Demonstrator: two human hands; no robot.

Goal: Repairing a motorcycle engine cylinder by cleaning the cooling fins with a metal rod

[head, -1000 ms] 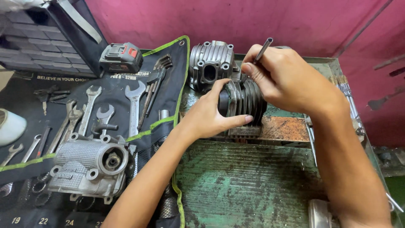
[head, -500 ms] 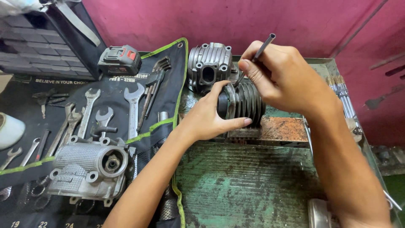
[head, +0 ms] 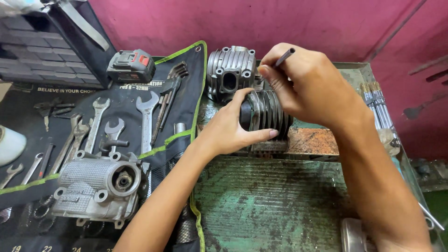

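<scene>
Gripping the finned cylinder (head: 268,112) at the bench edge, left hand (head: 233,128) fingers wrap it — right hand (head: 308,86) pinches a thin rod (head: 283,57).

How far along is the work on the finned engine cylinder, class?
Done: a cylinder head and an engine casing already sit apart on the bench. In hand: the left hand steadies the finned cylinder while the right hand holds a thin tool over it. Left: the spanners lie unused.
</scene>
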